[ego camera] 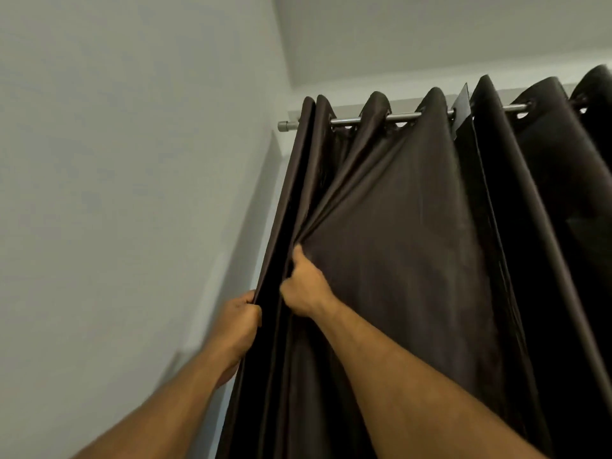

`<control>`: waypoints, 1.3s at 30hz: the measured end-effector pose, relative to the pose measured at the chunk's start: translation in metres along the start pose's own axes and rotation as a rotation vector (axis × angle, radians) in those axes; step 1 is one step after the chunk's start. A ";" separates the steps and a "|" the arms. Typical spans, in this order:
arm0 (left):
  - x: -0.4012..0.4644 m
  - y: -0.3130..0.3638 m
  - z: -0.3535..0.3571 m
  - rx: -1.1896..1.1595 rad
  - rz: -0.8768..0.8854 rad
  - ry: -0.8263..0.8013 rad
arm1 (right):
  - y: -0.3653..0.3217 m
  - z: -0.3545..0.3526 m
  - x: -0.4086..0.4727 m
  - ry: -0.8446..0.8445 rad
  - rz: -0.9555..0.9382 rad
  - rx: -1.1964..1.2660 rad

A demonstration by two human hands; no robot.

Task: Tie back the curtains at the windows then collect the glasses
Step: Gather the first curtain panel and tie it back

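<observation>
A dark brown curtain [397,233] hangs by eyelets from a metal rod [402,117] and fills the right half of the view. My left hand [240,321] is closed on the curtain's left edge, low and near the wall. My right hand [303,286] grips a fold of the fabric just to the right and a little higher, and creases fan out from that grip towards the rod. A second dark curtain panel [543,180] hangs further right on the same rod. No glasses are in view.
A plain pale wall [132,193] takes up the left half, meeting the curtain at a corner. The rod's end cap [283,125] sticks out past the curtain's left edge. The ceiling [430,34] lies close above the rod.
</observation>
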State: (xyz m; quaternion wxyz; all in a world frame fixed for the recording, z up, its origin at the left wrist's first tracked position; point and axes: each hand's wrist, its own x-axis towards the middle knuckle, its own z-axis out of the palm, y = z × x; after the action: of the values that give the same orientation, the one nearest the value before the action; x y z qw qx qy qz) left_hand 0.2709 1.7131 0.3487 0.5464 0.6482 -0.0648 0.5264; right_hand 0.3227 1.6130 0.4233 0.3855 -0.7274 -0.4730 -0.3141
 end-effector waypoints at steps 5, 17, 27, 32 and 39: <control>0.003 0.003 -0.003 -0.230 -0.040 -0.113 | -0.031 -0.001 0.018 -0.184 -0.132 0.054; 0.006 -0.001 0.047 0.290 0.255 -0.121 | 0.076 -0.105 -0.023 0.935 0.116 -0.394; 0.013 -0.009 0.046 0.404 0.210 -0.206 | 0.111 -0.126 -0.019 0.391 0.343 -0.168; 0.013 -0.002 0.036 0.284 0.217 -0.149 | 0.056 -0.086 0.011 0.247 0.155 -0.239; 0.021 0.016 0.011 0.105 0.145 0.032 | -0.041 -0.009 0.059 -0.005 -0.085 -0.136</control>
State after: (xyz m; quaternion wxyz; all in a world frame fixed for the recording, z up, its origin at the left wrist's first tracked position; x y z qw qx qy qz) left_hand 0.2763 1.7085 0.3760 0.4730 0.6612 -0.0751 0.5775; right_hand 0.3048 1.6415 0.4872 0.3203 -0.7321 -0.4818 -0.3597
